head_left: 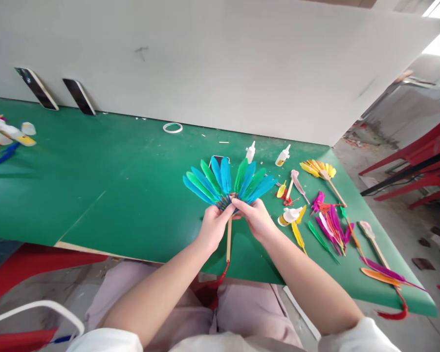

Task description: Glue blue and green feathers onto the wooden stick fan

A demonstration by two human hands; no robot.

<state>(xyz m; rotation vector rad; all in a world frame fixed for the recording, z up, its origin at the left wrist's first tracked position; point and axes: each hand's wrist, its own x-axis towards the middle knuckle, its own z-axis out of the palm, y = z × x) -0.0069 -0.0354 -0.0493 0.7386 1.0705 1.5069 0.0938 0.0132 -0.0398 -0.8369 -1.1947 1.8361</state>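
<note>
A feather fan [225, 176] of blue and green feathers is held upright over the near edge of the table. My left hand [215, 222] pinches the quill ends on its left half, and my right hand [255, 217] pinches those on the right. Both thumbs meet near the centre, where the fingers hide the joint. Below them the wooden handle [229, 239] points down, with a red tassel [223, 276] at its end. A phone [220, 160] lies partly hidden behind the feathers.
Glue bottles [283, 155] stand on the green table [132, 195]. To the right lie a yellow feather fan [317, 168], purple feathers [333, 227] and a bare wooden handle [376, 244]. Phones [79, 96] lean against the white board [205, 63]. A tape ring [172, 128] lies at the back.
</note>
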